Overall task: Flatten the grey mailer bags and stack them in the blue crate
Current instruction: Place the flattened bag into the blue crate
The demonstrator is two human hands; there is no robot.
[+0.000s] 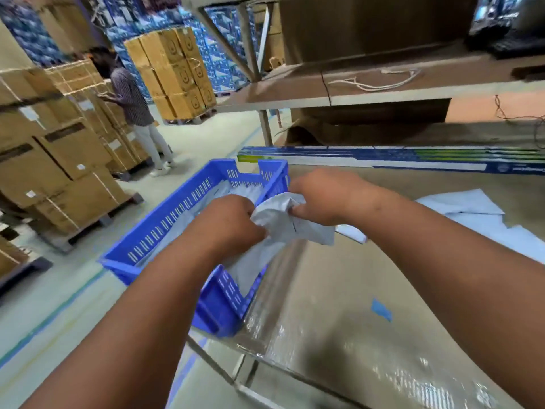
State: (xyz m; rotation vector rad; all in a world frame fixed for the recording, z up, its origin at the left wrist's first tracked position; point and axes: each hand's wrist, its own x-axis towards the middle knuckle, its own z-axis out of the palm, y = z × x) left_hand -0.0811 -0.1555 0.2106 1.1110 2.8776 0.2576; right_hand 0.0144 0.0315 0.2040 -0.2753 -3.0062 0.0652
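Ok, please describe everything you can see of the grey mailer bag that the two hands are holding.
The grey mailer bag is thin, slightly shiny plastic, crumpled and creased, not yet flat. The left hand grips its left edge and the right hand its upper right edge. It hangs above the right wall of the blue crate, its lower part reaching down inside.

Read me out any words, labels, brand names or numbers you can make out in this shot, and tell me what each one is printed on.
None can be read.
Long blue carton at the table's back edge: white print at its right end, too blurred.
Brown cartons on the left: white stickers, too small.
Stacked brown boxes behind: round marks, not legible.
Grey mailer bag and blue crate: no print visible.
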